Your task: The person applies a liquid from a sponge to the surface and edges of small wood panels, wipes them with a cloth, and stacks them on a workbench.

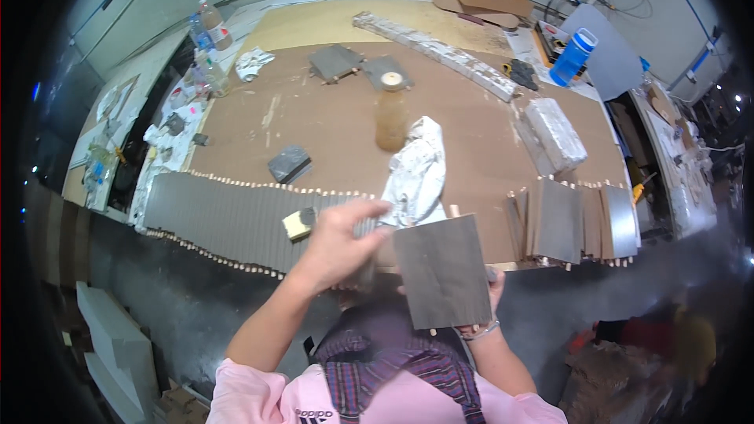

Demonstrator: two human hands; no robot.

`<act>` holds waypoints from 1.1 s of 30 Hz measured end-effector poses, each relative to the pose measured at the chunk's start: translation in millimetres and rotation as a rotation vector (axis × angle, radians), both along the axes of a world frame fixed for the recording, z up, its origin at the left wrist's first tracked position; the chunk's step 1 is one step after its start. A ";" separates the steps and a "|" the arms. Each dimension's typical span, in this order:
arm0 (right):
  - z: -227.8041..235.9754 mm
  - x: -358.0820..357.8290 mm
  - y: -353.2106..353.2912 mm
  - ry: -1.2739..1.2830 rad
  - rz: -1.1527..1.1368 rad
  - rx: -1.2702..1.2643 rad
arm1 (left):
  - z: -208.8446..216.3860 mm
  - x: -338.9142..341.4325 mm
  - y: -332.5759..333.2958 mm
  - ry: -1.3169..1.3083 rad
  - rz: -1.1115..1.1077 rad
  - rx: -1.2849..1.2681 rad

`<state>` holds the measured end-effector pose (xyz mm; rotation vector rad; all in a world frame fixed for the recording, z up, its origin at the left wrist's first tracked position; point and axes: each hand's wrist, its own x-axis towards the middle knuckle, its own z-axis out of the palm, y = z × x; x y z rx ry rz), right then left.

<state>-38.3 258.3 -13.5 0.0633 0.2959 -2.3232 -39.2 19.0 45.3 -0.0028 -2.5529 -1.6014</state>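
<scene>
My right hand [495, 286] holds a flat grey-brown rectangular panel [442, 273] from behind, near its lower right side. Wooden dowel pegs stick out of the panel's top and bottom edges. Just left of the panel is my left hand [342, 239], thumb and forefinger apart, with nothing visible between them. Beside that wrist, a pale yellow sponge block [298, 224] with a dark end rests on a long row of similar pegged panels [212, 204] along the table's front edge. A stained white cloth [418, 169] lies beyond the held panel.
More pegged panels [556, 220] stand stacked at the front right. A wrapped white block [554, 135], a long whitish bar [436, 55], a jar of brownish liquid [391, 118] and a grey block [289, 163] occupy the brown tabletop [330, 122]. A blue bottle [575, 56] is at the right.
</scene>
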 end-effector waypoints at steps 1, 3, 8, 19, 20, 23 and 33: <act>-4.2 -1.9 2.8 -0.020 -0.003 -0.109 | 4.0 3.8 -17.4 0.150 0.066 -0.118; -12.8 -8.7 10.1 0.051 0.045 -0.128 | 0.5 20.8 -55.5 0.156 0.256 -0.280; -19.3 -9.7 3.1 0.031 -0.034 0.057 | -22.1 51.9 -86.2 0.021 0.351 -0.659; -35.1 -16.2 -19.7 -0.108 -0.035 -0.120 | -24.8 29.4 -14.9 0.011 0.171 0.448; -41.7 -16.3 -19.3 -0.106 -0.036 -0.119 | -23.5 22.5 -3.7 0.038 0.134 0.594; -51.5 -17.8 -16.0 -0.066 -0.037 -0.186 | -14.1 15.6 3.3 -0.113 0.108 0.841; -32.7 -16.0 -14.1 -0.145 -0.067 -0.233 | -41.8 14.3 29.4 0.095 0.147 0.714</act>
